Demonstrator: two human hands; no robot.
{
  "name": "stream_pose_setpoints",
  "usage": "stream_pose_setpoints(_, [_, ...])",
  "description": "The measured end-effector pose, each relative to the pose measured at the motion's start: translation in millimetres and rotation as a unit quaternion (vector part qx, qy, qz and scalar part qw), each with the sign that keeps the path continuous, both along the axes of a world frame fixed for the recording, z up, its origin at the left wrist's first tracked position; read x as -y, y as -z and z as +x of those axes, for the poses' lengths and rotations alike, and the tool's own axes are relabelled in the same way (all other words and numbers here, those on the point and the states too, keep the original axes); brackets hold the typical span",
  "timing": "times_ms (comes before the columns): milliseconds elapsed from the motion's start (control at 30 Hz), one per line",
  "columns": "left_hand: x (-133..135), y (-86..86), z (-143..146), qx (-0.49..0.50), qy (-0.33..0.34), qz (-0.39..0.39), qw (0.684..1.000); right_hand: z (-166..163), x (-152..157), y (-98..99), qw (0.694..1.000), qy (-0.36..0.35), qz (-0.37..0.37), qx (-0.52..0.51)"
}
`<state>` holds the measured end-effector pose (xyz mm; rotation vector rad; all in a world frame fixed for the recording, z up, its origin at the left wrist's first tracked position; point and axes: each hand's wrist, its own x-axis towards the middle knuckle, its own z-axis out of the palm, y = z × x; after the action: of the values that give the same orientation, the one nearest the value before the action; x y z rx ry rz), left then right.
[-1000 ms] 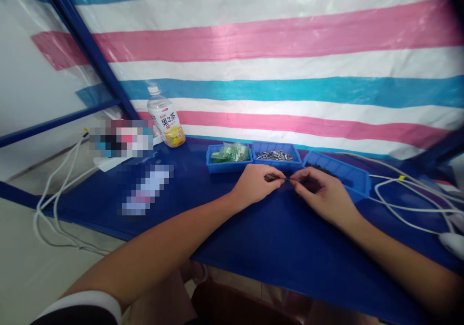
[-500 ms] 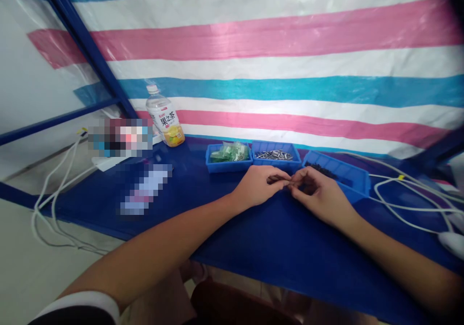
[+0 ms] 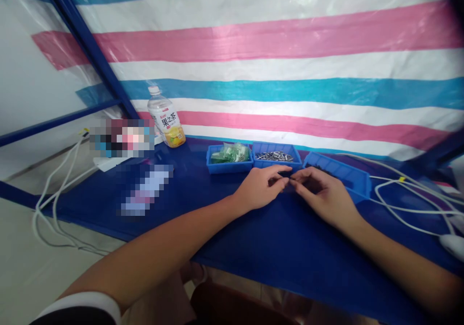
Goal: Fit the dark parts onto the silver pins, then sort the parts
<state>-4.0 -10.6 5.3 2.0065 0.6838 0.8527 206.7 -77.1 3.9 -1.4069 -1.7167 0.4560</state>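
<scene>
"While two bare hands are meeting over the smooth blue tabletop, what are we seeing?"

"The left hand is gripping a small dark piece between thumb and fingers, and it's looking too tiny for me to read its shape!"

"And the right hand?"

"It's pinching the same piece at its right end, thumb and forefinger nearly touching!"

"So where is that piece sitting?"

"It's hanging between the two sets of fingertips, on the near side of a rectangular blue plastic tray, which is holding slim silvery metal parts."

"What's flanking that one?"

"On its left, a blue plastic tray of green pieces in clear wrapping is standing just beside it! On its right, a longer blue plastic tray is carrying a dark heap, and the right hand is partly covering it. Farther left, a clear plastic bottle with a white cap is standing near the striped sheet!"
</scene>
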Motion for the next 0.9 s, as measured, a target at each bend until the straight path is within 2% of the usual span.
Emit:
stream_pose_setpoints(133, [-2.3, 0.7, 0.8, 0.012, -0.012, 0.044, 0.999, 0.8, -1.6, -1.2, 1.000, -0.004, 0.018, 0.021])
stream_pose_setpoints(233, [-4.4, 0.4, 0.3, 0.015, -0.016, 0.046, 0.999, 2.1, -2.5, -0.5, 0.999, -0.006, 0.010, 0.031])
stream_pose_setpoints(467, [-9.0, 2.1, 0.6, 0.042, -0.036, 0.007, 0.998, 0.8, -0.4, 0.8, 1.000, -0.007, -0.024, 0.004])
stream_pose_setpoints(700, [-8.5, 5.9, 4.2, 0.138, -0.055, -0.094, 0.985, -0.5, -0.2, 3.2, 0.999, -0.012, -0.023, -0.029])
stream_pose_setpoints(900, [-8.6, 5.4, 2.1, 0.114, -0.044, -0.089, 0.988, 0.9, -0.2, 3.7, 0.997, -0.023, -0.041, -0.062])
